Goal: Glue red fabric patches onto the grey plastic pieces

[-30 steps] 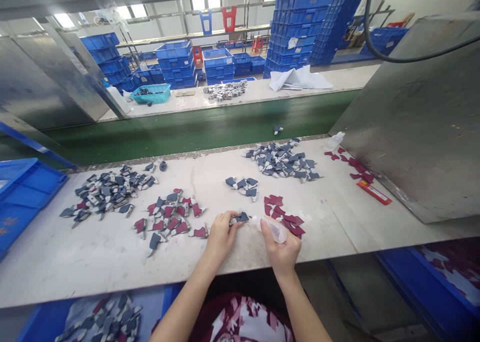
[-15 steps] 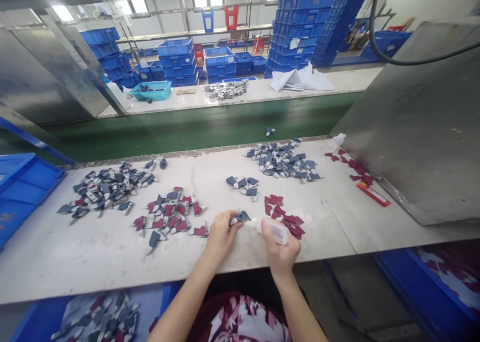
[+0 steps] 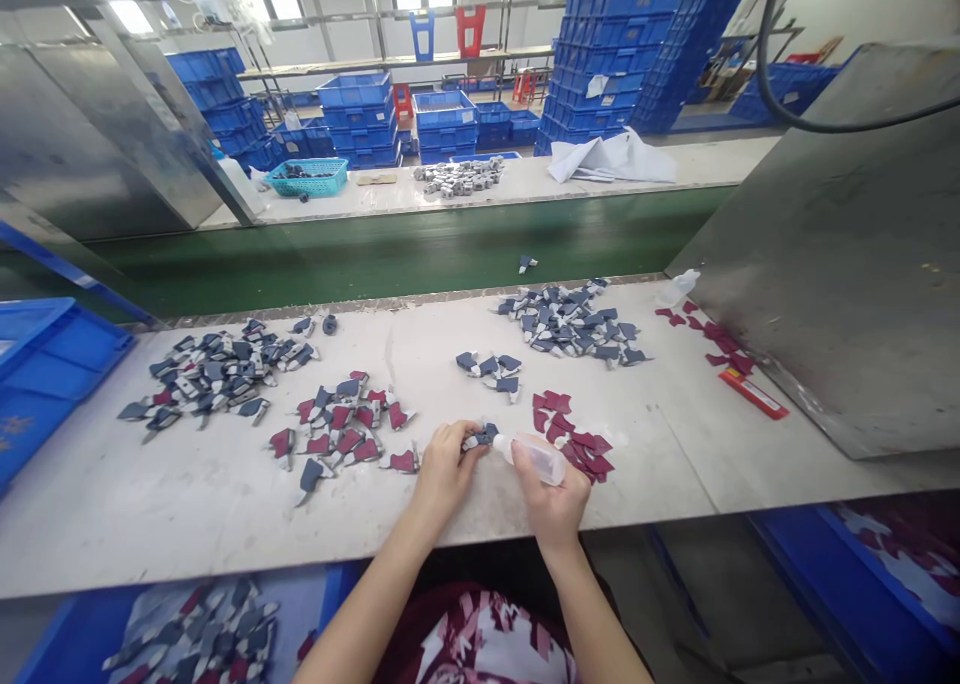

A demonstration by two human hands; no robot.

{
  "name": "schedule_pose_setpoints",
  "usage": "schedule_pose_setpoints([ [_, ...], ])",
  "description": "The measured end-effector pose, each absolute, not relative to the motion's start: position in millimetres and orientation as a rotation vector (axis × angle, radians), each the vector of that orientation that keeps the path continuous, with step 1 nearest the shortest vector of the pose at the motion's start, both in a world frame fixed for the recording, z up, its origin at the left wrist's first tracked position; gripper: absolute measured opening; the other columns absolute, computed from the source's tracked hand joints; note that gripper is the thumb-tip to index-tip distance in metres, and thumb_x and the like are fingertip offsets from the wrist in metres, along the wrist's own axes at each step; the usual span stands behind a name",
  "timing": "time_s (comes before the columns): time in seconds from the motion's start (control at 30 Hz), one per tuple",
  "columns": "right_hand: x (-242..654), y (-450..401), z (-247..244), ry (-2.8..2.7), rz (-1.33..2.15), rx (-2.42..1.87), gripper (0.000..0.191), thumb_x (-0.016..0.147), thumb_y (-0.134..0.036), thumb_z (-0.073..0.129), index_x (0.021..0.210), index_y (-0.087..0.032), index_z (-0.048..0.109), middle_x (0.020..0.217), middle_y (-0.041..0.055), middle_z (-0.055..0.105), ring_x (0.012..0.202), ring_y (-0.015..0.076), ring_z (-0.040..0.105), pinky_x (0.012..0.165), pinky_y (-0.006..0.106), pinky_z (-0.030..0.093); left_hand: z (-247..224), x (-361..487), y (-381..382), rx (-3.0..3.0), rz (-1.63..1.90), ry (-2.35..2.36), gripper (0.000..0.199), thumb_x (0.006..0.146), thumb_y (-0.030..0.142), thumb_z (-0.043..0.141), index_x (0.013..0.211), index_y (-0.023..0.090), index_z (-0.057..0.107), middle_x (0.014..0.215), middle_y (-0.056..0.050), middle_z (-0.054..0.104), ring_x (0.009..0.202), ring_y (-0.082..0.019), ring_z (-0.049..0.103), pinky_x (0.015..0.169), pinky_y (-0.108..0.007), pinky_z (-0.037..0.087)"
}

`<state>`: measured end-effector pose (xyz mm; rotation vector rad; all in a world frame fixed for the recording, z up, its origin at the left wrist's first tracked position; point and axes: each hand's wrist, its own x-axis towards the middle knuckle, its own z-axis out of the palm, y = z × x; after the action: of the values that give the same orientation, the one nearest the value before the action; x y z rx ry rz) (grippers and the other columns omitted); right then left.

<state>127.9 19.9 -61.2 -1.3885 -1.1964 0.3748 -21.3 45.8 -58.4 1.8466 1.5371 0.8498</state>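
Observation:
My left hand (image 3: 452, 461) pinches a small dark blue and grey plastic part (image 3: 484, 434) just above the table. In my right hand (image 3: 556, 499) is a translucent squeeze bottle (image 3: 540, 459), tilted so that its white nozzle meets or nearly meets the part; I cannot tell if they touch. Right of the bottle lie loose maroon pieces (image 3: 585, 449). A few blue-grey parts (image 3: 491, 366) sit beyond my hands. To the left, a group of parts (image 3: 349, 429) shows maroon faces on several of them.
Piles of blue-grey parts lie at the left (image 3: 217, 369) and back right (image 3: 562, 319). A red packet (image 3: 754, 394) and more maroon pieces (image 3: 720, 336) lie by the metal panel (image 3: 840, 264). Behind the table runs a green belt (image 3: 375, 254) carrying one part (image 3: 527, 264). A blue crate (image 3: 60, 384) stands left.
My right hand has moved left, bringing the bottle's nozzle up to the part in my left hand. The lone part on the green belt has shifted slightly left.

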Motion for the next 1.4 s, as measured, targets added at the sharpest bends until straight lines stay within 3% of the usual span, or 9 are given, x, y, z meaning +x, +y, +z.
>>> schedule_pose_setpoints([
  [0.17, 128.6, 19.7, -61.3, -1.197, 0.458, -1.371, 0.028, 0.083, -0.042, 0.071, 0.084, -0.016, 0.077, 0.082, 0.0091, 0.078, 0.072, 0.0257, 0.075, 0.066, 0.033, 0.061, -58.5, -21.4, 45.8, 1.844, 0.849, 1.529, 0.017, 0.086, 0.015, 0.065, 0.101, 0.021, 0.063, 0.097, -0.006, 0.072, 0.094, -0.025, 0.067, 0.082, -0.038, 0.054],
  [0.37, 132.6, 19.7, -55.4, -1.102, 0.554, -1.416, 0.036, 0.081, -0.050, 0.070, 0.073, -0.015, 0.076, 0.066, 0.0072, 0.074, 0.057, 0.0231, 0.070, 0.052, 0.030, 0.056, -57.9, -21.3, 45.9, 1.856, 0.859, 1.529, 0.017, 0.085, 0.015, 0.064, 0.101, 0.022, 0.064, 0.097, -0.005, 0.073, 0.092, -0.024, 0.067, 0.081, -0.037, 0.054],
  [0.77, 148.7, 20.1, -57.4, -1.115, 0.402, -1.465, 0.039, 0.080, -0.050, 0.071, 0.061, -0.016, 0.070, 0.054, 0.0050, 0.068, 0.048, 0.0195, 0.063, 0.047, 0.028, 0.048, -57.8, -22.7, 47.4, 1.876, 0.850, 1.498, 0.017, 0.087, 0.013, 0.062, 0.102, 0.022, 0.063, 0.101, -0.006, 0.073, 0.095, -0.025, 0.066, 0.084, -0.039, 0.054],
  [0.93, 152.3, 19.0, -59.7, -1.030, 0.503, -1.464, 0.032, 0.076, -0.047, 0.075, 0.072, -0.015, 0.072, 0.067, 0.0077, 0.073, 0.062, 0.0236, 0.069, 0.060, 0.032, 0.055, -53.7, -20.7, 46.0, 1.879, 0.809, 1.520, 0.017, 0.087, 0.013, 0.062, 0.101, 0.021, 0.063, 0.100, -0.007, 0.071, 0.094, -0.025, 0.065, 0.084, -0.039, 0.053],
  [1.1, 174.8, 24.9, -57.7, -0.672, 0.795, -1.275, 0.035, 0.077, -0.046, 0.074, 0.091, -0.015, 0.065, 0.068, 0.0034, 0.068, 0.053, 0.0175, 0.064, 0.052, 0.029, 0.051, -30.5, -26.6, 45.7, 2.019, 0.702, 1.517, 0.021, 0.084, 0.016, 0.067, 0.103, 0.022, 0.062, 0.108, -0.008, 0.066, 0.106, -0.028, 0.061, 0.092, -0.043, 0.051],
  [1.27, 222.8, 35.2, -53.3, -0.516, 0.626, -1.276, 0.045, 0.061, -0.037, 0.088, 0.089, -0.019, 0.056, 0.085, 0.0020, 0.068, 0.083, 0.0208, 0.070, 0.079, 0.034, 0.055, 22.3, -45.9, 84.9, 2.225, 0.592, 1.377, 0.035, 0.088, 0.030, 0.065, 0.120, 0.023, 0.057, 0.122, -0.010, 0.064, 0.117, -0.030, 0.058, 0.099, -0.047, 0.048],
  [1.4, 254.1, 44.9, -57.5, -0.454, 0.463, -1.336, 0.063, 0.049, -0.034, 0.093, 0.094, -0.022, 0.051, 0.099, 0.0030, 0.066, 0.097, 0.0226, 0.067, 0.099, 0.046, 0.048, 48.9, -47.7, 163.1, 2.339, 0.538, 1.472, 0.032, 0.091, 0.039, 0.060, 0.119, 0.021, 0.058, 0.124, -0.010, 0.065, 0.118, -0.028, 0.058, 0.099, -0.043, 0.048],
])
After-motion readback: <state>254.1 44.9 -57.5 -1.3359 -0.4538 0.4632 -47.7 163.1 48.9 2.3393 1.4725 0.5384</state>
